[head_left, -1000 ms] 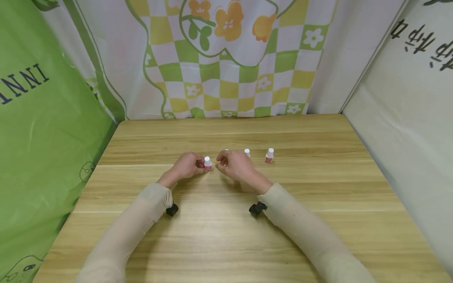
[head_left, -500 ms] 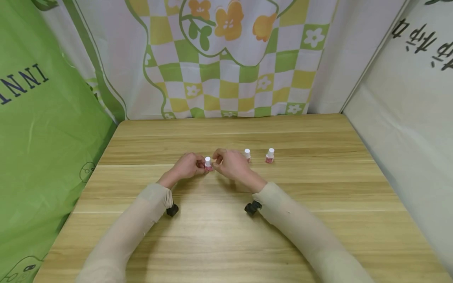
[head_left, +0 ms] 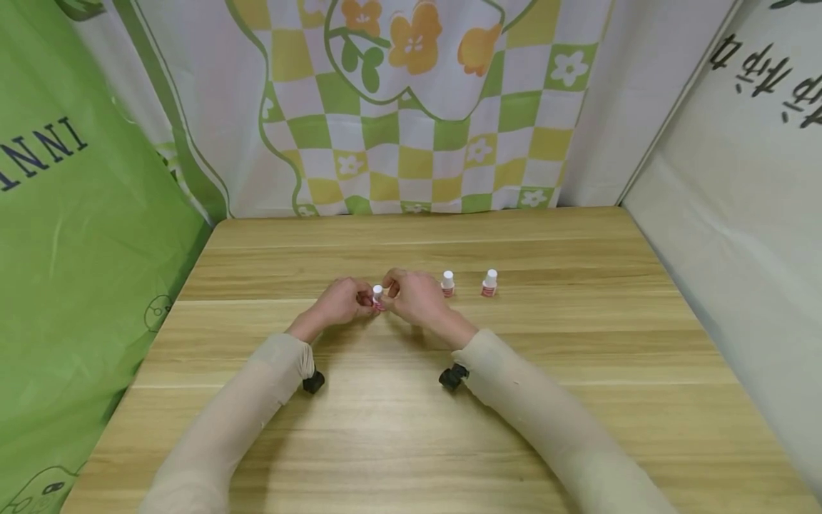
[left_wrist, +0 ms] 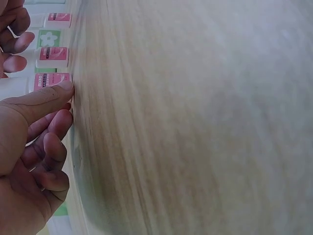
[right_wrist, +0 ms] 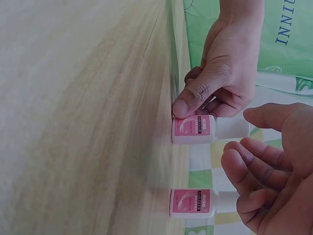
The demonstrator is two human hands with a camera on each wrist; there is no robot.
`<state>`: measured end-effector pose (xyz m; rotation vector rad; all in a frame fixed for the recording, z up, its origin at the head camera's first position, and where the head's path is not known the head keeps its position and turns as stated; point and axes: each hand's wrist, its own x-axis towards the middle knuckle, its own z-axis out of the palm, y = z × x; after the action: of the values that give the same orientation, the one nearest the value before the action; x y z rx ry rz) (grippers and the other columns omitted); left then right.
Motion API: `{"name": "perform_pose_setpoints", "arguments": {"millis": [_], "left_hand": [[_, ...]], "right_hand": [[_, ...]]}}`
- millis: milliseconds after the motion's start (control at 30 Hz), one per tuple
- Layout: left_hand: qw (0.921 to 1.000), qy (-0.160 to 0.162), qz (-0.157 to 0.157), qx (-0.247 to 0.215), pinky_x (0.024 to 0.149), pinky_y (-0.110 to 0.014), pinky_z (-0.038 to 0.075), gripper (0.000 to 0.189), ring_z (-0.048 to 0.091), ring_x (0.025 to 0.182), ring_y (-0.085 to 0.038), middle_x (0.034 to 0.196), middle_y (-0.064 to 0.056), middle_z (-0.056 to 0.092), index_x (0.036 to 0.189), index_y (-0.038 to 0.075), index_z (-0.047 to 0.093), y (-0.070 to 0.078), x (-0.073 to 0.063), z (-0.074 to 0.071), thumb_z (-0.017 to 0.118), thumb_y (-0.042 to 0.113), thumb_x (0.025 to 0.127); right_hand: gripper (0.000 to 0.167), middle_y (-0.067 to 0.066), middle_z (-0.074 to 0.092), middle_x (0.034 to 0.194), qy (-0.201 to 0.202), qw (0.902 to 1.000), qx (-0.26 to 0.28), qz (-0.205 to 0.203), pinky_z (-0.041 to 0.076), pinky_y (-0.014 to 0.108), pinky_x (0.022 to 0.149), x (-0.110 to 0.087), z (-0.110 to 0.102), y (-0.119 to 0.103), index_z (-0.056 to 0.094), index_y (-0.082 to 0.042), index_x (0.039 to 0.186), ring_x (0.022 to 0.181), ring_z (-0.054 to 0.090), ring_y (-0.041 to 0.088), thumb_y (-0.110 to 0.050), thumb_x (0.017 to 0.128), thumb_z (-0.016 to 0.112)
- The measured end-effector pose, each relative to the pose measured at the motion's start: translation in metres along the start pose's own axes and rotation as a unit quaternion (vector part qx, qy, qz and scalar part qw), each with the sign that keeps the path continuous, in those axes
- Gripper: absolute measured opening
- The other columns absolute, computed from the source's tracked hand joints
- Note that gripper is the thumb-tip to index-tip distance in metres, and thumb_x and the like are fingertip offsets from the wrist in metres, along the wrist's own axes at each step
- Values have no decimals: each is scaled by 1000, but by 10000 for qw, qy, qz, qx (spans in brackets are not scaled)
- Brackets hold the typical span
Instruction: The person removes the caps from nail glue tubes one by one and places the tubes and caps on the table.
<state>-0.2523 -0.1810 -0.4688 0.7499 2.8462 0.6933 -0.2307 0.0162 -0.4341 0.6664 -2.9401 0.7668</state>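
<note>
A small white nail glue bottle (head_left: pixel 377 298) with a pink label stands upright on the wooden table. My left hand (head_left: pixel 342 300) holds it low on its body between thumb and fingers, the thumb (right_wrist: pixel 182 107) by the label's edge. Around the bottle's white cap (right_wrist: pixel 232 128) hovers my right hand (head_left: pixel 417 296), thumb and bent fingers spread apart with a gap between them. In the right wrist view its thumb tip (right_wrist: pixel 252 115) is right at the cap. A second nail glue bottle (right_wrist: pixel 192 201) stands beside the held one; in the head view the right hand hides it.
Two more matching bottles, a nearer one (head_left: pixel 447 284) and a farther one (head_left: pixel 490 283), stand in line right of my right hand. Behind the wooden table (head_left: pixel 411 428) hangs a checkered cloth (head_left: pixel 417 150), with a green cloth (head_left: pixel 96 235) at left and a white one at right.
My right hand has moved left to the held bottle's cap, uncovering the bottle to its right and covering the one beside the held bottle. The left hand has stayed in place.
</note>
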Motion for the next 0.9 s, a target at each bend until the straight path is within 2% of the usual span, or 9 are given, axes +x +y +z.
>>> {"name": "perform_pose_setpoints", "arguments": {"millis": [233,467,733,900], "left_hand": [[9999,60,125,29,76,-33,56,16,68,76,-12,82,0,74,89,10,73,-1,0,1,83,21,82],[10000,47,26,-3,76,-33,55,16,66,75,-11,81,0,74,89,10,74,-1,1,2,83,22,82],[9999,45,92,32,76,-34,56,15,68,76,-13,82,-1,74,91,10,74,-2,2,2,81,21,83],[9999,21,155,25,79,-36,57,15,69,79,-16,85,-3,75,91,9,73,-1,2,0,81,20,84]], "right_hand": [[26,-6,72,86,-22,9999,-5,136,45,24,57,2,2,-4,69,-18,105,69,62,11,-39,89,74],[24,-6,69,85,-107,9996,-28,274,45,25,60,4,2,-6,69,-18,103,71,60,11,-38,90,73],[21,-4,72,87,30,9999,-60,121,51,31,68,4,2,-7,71,-15,102,78,64,15,-33,91,73],[20,-4,74,91,32,9999,-97,68,53,31,69,4,3,-7,71,-15,104,80,66,16,-32,93,71]]}}
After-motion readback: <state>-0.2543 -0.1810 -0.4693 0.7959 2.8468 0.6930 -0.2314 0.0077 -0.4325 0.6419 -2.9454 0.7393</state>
